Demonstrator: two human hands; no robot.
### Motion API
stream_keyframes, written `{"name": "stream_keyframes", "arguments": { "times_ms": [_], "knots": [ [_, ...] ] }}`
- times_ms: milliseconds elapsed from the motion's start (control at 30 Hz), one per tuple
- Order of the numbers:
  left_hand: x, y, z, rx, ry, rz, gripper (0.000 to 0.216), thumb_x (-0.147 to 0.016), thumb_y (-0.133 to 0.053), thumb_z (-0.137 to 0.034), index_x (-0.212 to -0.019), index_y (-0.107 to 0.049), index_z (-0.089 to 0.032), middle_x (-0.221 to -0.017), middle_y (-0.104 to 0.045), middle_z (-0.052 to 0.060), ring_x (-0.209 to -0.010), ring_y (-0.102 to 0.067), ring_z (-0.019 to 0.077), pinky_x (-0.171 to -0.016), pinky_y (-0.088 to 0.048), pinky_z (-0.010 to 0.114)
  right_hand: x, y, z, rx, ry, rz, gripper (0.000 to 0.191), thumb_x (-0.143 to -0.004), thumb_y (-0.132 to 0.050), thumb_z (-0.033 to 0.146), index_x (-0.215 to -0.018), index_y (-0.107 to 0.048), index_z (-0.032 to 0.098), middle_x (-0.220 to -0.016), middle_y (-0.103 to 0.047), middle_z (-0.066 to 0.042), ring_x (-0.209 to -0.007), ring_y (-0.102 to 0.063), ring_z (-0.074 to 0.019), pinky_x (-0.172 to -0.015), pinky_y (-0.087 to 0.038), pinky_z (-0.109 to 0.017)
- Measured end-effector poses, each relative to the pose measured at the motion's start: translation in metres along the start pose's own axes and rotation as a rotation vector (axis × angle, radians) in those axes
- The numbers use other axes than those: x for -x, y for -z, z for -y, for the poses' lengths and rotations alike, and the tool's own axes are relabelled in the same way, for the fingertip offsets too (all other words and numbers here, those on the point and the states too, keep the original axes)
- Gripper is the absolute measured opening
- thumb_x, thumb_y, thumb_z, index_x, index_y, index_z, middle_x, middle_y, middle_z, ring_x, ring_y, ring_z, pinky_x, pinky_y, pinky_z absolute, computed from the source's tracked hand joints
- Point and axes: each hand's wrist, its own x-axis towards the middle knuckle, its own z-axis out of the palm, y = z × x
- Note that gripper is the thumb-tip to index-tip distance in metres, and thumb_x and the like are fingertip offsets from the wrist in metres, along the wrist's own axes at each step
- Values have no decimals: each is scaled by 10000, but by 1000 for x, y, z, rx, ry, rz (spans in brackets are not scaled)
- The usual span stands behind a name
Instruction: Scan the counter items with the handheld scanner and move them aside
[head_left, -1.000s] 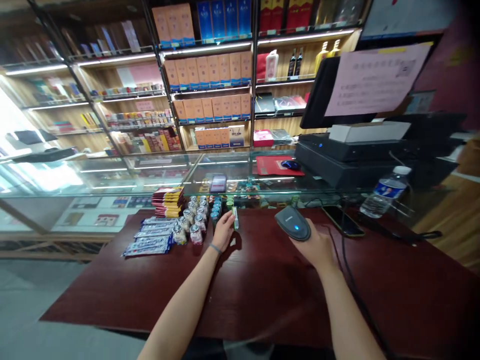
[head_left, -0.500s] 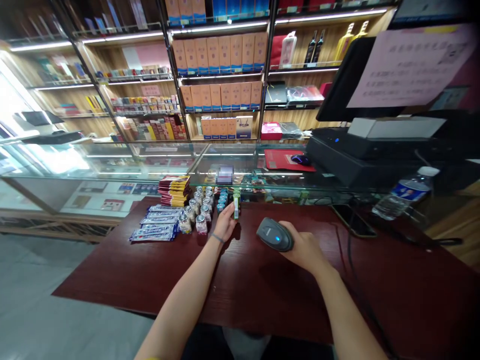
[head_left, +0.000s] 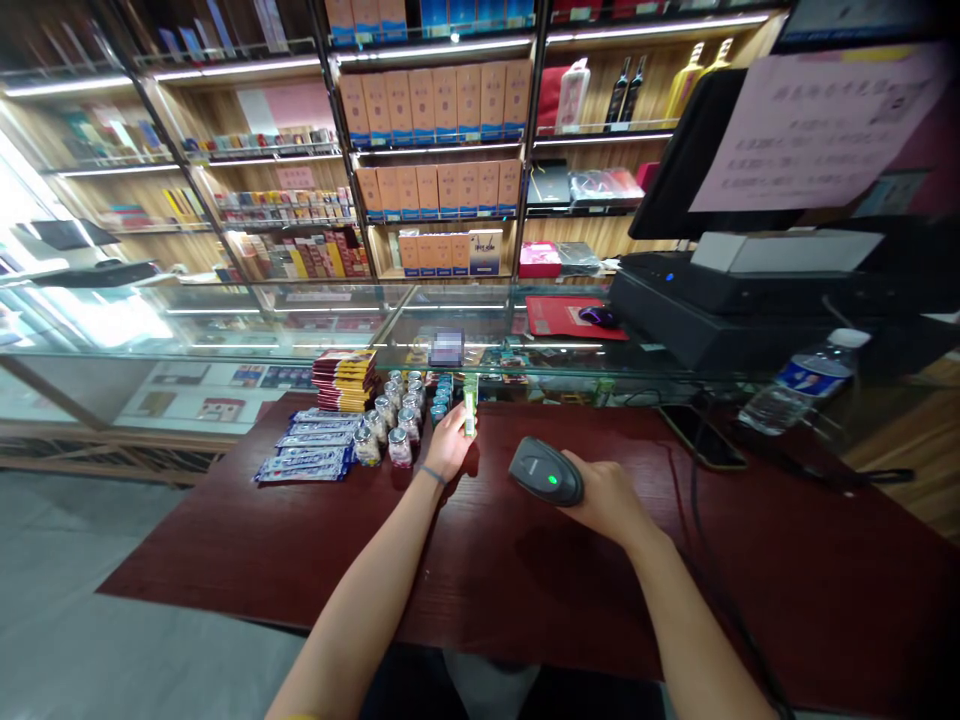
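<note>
My left hand (head_left: 450,447) is closed on a small green pack (head_left: 470,410) with a white label, held above the dark red table (head_left: 480,570). A black barcode scanner (head_left: 546,470) with a green light glowing on top is gripped in my right hand (head_left: 606,497), its head pointing left toward the pack. Just left of my left hand stand rows of small jars (head_left: 400,447) with silvery lids and some blue containers (head_left: 441,398). Farther left lie blue-and-white sachets (head_left: 311,445) and a stack of red and yellow packets (head_left: 343,380).
Behind the table runs a glass display counter (head_left: 322,325). To the right are a water bottle (head_left: 802,385), a phone (head_left: 703,437), a cable and a monitor (head_left: 686,150) on a black base. A mouse (head_left: 598,316) sits on a red mat (head_left: 551,316).
The scanner's light has turned from blue to green. Both hands keep their holds; the view has shifted slightly.
</note>
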Motion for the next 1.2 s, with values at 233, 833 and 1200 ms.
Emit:
{"name": "stream_keyframes", "arguments": {
  "times_ms": [233,833,1200],
  "knots": [
    [3,0,3,58,-38,40,454,-686,-864,-388,-1044,-724,-146,-922,-722,44,-752,-630,111,-683,-480,224,0,-5,-4,-35,-45,-118,425,-742,-661,310,-1157,-598,241,-701,-754,2,-627,-737,-253,-550,-414,-271],
    [6,-8,21,-829,-555,-328,281,-717,-805,-263,-919,-621,-196,-949,-635,59,-946,-605,222,-934,-466,377,3,-10,-25,108,-222,-280,344,-788,-624,431,-1070,-627,235,-655,-735,-20,-596,-714,-257,-530,-380,-282],
    [5,-22,27,-955,-346,-456,320,-824,-722,-277,-1092,-556,-221,-1117,-694,146,-1110,-648,290,-990,-426,391,3,-11,-27,118,-252,-343,337,-795,-607,436,-1061,-635,231,-599,-704,-16,-546,-689,-264,-529,-364,-290]
  ]
}}
